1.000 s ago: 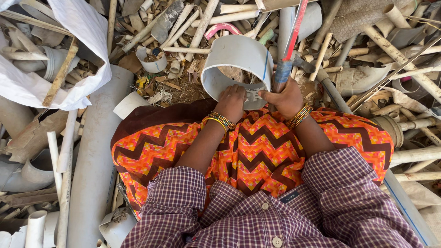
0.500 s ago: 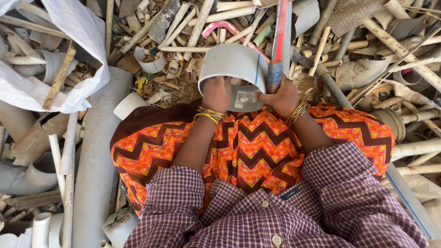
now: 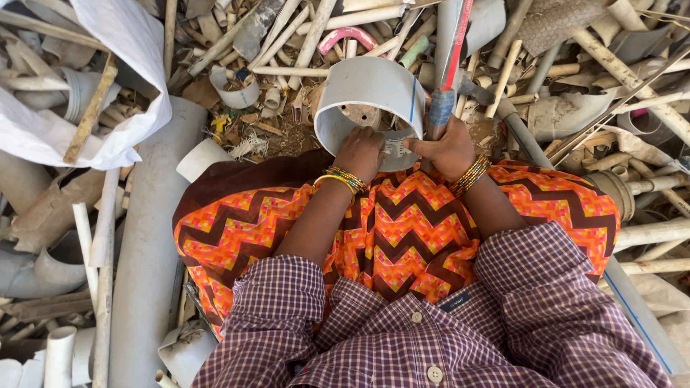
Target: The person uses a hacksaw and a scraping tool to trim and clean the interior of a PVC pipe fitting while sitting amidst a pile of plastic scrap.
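Pipe ring (image 3: 374, 90), one, grey: left hand (image 3: 361, 152) clamps near rim. Right hand (image 3: 447, 147) fisted round one red-handled tool (image 3: 447, 79).

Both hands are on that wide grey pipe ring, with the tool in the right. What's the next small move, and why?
Probably steady the grey pipe ring with the left hand and bring the red-handled tool onto its near rim: the right hand grips the tool upright beside the ring, where a pale label sits.
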